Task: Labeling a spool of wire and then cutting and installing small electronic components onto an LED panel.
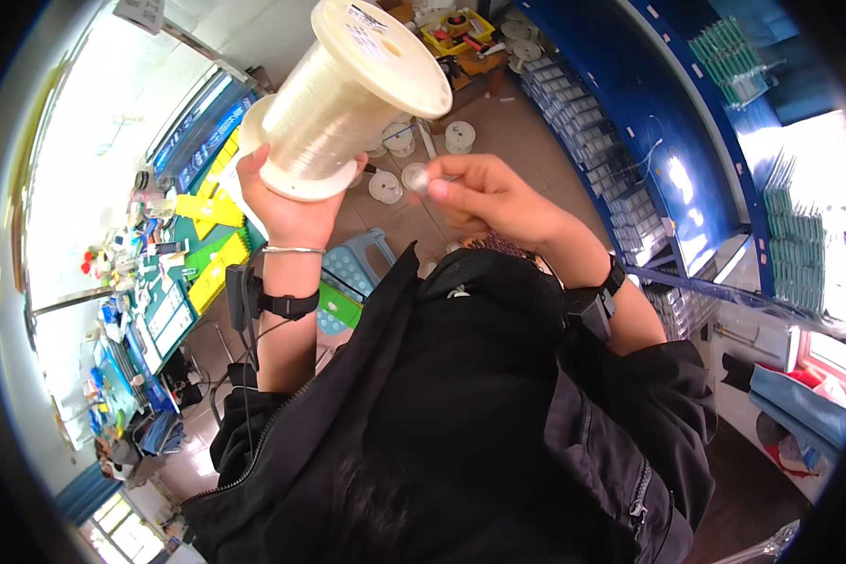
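A large cream spool wound with clear line is tilted in front of me, its broad label-bearing flange up and to the right. My left hand grips it from below, around its lower flange. Beside the spool, to its right, my right hand is closed in a pinch of thumb and forefinger. A small whitish, blurred spot shows at those fingertips; whether it is the line's end or something else I cannot make out. Dark straps with small boxes sit on both my wrists.
Several white spools stand on the tiled floor beyond my hands. A blue plastic stool is below the left hand. A cluttered green-topped workbench runs along the left. On the right, a blue shelf holds stacked packs.
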